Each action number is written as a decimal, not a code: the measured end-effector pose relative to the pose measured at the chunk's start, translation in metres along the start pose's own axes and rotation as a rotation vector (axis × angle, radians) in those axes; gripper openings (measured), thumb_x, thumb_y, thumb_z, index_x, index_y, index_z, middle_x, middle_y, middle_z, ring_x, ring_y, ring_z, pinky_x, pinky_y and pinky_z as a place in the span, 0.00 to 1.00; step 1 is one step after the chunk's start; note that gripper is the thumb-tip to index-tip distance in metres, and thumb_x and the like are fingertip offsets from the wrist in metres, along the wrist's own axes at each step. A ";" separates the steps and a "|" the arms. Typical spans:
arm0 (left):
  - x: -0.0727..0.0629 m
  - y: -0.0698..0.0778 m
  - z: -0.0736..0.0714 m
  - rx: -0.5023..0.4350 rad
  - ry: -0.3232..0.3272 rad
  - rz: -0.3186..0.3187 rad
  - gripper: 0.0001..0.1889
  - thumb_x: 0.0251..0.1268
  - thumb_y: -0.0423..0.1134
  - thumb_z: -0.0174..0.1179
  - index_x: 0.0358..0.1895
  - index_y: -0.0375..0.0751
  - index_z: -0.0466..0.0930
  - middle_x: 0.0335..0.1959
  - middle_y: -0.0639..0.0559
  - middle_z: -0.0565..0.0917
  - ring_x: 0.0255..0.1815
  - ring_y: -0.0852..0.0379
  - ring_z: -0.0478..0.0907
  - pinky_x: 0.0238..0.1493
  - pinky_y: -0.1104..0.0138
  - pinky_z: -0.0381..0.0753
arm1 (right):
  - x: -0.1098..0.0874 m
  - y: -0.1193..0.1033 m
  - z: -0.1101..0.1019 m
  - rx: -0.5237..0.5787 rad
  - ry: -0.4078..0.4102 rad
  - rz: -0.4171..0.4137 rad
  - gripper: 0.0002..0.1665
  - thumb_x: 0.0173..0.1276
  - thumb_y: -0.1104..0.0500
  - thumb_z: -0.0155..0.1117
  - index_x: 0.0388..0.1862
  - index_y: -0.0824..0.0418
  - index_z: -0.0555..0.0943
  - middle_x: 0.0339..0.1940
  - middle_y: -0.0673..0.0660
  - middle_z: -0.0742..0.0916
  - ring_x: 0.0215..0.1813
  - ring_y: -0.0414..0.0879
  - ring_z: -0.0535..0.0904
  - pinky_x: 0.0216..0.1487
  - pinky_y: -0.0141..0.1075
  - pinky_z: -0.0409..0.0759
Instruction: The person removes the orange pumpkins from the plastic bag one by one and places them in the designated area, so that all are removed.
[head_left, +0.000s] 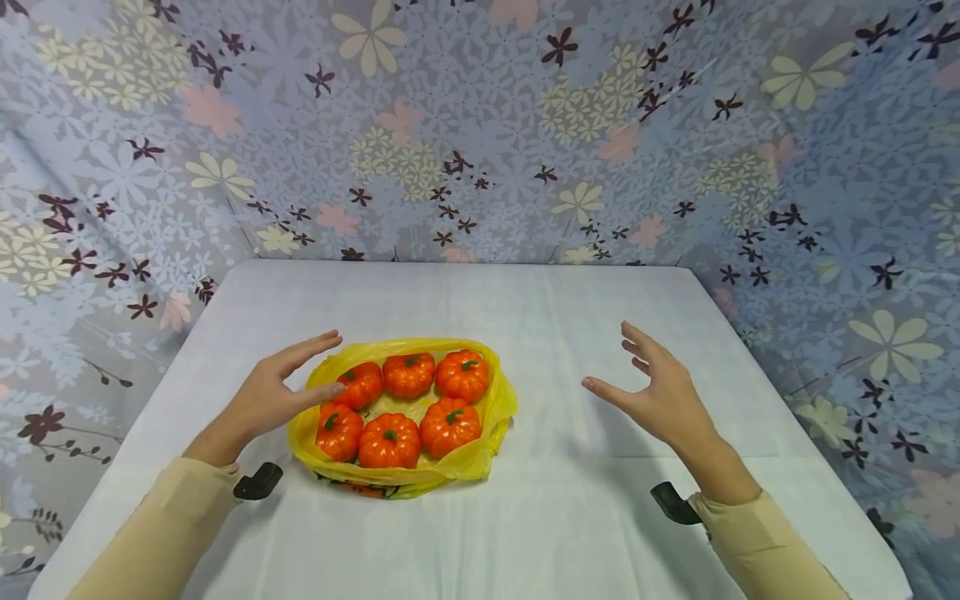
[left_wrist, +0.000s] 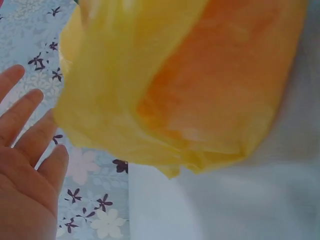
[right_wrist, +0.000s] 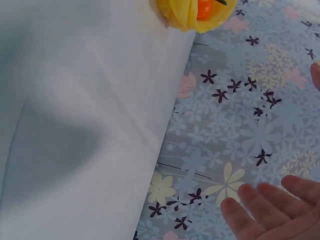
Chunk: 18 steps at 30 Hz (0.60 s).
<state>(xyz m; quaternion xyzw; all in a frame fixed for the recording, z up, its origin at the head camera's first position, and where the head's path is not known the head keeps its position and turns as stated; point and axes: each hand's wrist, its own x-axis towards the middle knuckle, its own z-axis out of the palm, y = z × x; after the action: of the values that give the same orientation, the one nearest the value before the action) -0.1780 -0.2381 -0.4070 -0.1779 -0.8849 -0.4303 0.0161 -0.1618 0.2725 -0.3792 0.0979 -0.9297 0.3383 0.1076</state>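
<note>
A yellow plastic bag lies opened out on the white table, its rim rolled into a low wall. Inside it sit several small orange pumpkins with green stems, set in two rows. My left hand hovers at the bag's left side, fingers spread and thumb over the rim; nothing is held. In the left wrist view the bag's side fills much of the picture beside the fingers. To the right, apart from the bag, my right hand is held above the table with fingers extended and holds nothing.
A white cloth covers the table. Behind and beside it hangs flower-patterned fabric. Each wrist carries a small black device at the sleeve cuff.
</note>
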 end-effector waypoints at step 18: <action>-0.008 -0.019 0.003 0.022 0.006 -0.097 0.38 0.62 0.52 0.71 0.74 0.50 0.69 0.75 0.48 0.68 0.76 0.38 0.59 0.68 0.31 0.57 | -0.005 0.007 0.012 0.023 -0.013 0.012 0.59 0.56 0.37 0.78 0.79 0.59 0.62 0.75 0.62 0.71 0.70 0.60 0.71 0.65 0.54 0.74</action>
<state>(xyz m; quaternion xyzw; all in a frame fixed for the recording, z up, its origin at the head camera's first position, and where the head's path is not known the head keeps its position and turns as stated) -0.1761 -0.2492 -0.4248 -0.1332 -0.8971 -0.4212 -0.0002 -0.1607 0.2698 -0.3936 0.0960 -0.9269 0.3492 0.0984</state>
